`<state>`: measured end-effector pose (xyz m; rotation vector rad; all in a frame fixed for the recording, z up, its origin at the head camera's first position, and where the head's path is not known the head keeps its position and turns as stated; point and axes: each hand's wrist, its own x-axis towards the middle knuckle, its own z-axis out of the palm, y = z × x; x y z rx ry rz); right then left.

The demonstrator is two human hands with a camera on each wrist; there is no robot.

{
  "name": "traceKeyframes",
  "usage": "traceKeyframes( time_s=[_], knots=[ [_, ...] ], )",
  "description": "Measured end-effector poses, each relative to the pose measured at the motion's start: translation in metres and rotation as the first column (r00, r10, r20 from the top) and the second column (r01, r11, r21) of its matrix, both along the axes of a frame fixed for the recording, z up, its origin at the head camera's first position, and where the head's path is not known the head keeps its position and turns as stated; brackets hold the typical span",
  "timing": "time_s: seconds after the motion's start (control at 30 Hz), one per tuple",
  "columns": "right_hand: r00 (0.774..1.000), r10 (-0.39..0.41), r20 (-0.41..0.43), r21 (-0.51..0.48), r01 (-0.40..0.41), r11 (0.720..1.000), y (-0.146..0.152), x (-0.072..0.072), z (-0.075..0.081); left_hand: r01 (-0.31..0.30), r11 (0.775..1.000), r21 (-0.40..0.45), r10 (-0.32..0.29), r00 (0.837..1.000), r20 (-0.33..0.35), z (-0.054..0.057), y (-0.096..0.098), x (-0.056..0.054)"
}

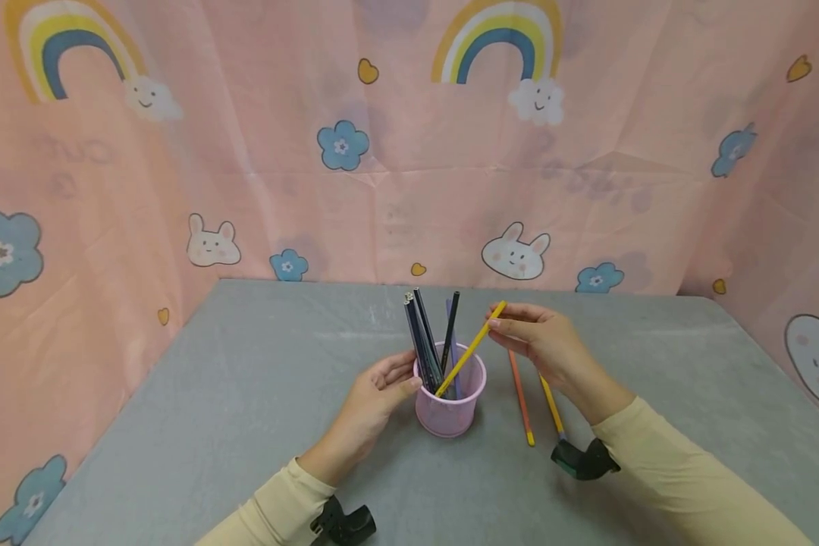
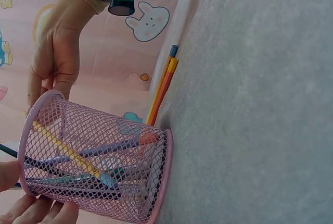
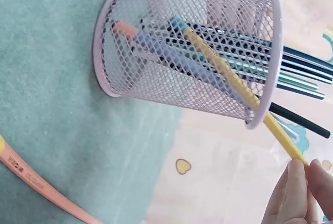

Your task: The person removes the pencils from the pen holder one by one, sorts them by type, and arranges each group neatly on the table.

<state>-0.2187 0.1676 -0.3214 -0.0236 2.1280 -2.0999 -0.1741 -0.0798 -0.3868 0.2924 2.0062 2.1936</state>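
Note:
A pink mesh pencil cup (image 1: 448, 413) stands upright on the grey table. My left hand (image 1: 371, 402) grips its left side near the rim, thumb in front and fingers behind. Several dark pencils (image 3: 296, 70) and a purple pencil (image 3: 182, 62) lean inside the cup. Thumb and fingertips of my right hand (image 1: 546, 341) pinch the upper end of a yellow pencil (image 1: 471, 349). That pencil slants over the rim, and its blue-tipped lower part shows inside the mesh in both wrist views.
To the right of the cup, an orange pencil (image 1: 521, 398) and another yellow pencil (image 1: 551, 406) lie on the table (image 1: 280, 379), the second partly under my right hand. A pink patterned cloth (image 1: 396, 197) hangs behind the table and along its sides.

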Motion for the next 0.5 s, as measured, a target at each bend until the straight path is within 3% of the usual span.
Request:
traceKeyframes(
  time_s=[0.5],
  knots=[
    [0.997,-0.031,-0.076,-0.211,0.015,0.977,0.010,-0.002,0.033,-0.006,1.000,0.011,0.006,1.000,0.001,0.001,0.000,0.001]
  ],
)
